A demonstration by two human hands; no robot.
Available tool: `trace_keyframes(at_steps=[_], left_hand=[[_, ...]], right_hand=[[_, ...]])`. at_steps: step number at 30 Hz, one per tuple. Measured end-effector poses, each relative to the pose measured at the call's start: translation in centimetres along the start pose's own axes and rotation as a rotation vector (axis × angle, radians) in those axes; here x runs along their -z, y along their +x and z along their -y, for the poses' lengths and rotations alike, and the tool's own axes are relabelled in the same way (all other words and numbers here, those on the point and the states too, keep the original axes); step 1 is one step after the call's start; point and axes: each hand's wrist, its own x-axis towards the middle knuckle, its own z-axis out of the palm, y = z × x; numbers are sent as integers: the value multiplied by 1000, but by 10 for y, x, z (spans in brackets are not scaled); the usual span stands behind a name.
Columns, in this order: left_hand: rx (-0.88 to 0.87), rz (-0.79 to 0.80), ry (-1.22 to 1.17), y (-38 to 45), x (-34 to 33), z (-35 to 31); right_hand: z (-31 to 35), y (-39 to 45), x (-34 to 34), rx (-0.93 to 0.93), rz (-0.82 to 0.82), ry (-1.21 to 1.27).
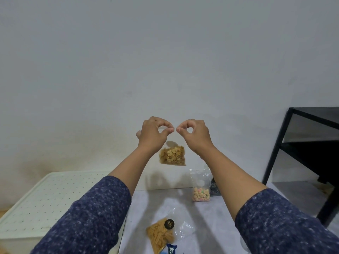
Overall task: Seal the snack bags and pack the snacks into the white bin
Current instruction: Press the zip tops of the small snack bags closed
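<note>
The left hand (155,133) and right hand (193,133) each pinch the top edge of a clear bag of round crackers (172,155), held up before the wall. On the grey table (211,220), a stick-snack bag (161,233) bears a black round sticker (writing unreadable); the white bin (45,197) stands left, its inside hidden.

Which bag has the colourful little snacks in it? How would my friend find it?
Start at the grey table and look to its far edge by the white wall. A clear bag of pastel snacks stands upright there, under the right hand. Its pink, green and cream pieces set it apart; the other bags hold only golden-brown snacks.
</note>
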Motion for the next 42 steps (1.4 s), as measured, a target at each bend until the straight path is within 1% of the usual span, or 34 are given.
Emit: trace_keyframes(at_steps=[4, 7, 11, 13, 17, 19, 23, 27, 32, 37, 42], left_hand=[[5, -23, 41, 0, -1, -3], [6, -6, 49, -1, -4, -5], [7, -15, -126, 1, -3, -4], [27, 8, -146, 4, -2, -3], [25, 52, -130, 6, -5, -3], [47, 44, -161, 7, -4, -4], [160, 37, -340, 10, 0, -8], [240, 48, -451, 14, -5, -9], [229, 42, -447, 16, -9, -5], [186, 55, -360, 16, -12, -5], [141, 27, -280, 18, -13, -1]], right_hand=[[0, -2, -1, -1, -16, 45], [2, -1, 2, -22, -27, 13], [4, -2, 8, -52, -31, 84], [1, -2, 10, -49, -5, 115], [-1, -1, 8, -28, 73, 97], [-1, 1, 8, -33, 41, 99], [-5, 4, 9, -45, -46, 85], [-6, 5, 8, -18, -76, 63], [-4, 6, 8, -38, -26, 85], [-4, 9, 7, -84, -31, 84], [-6, 15, 10, -149, 71, 70]])
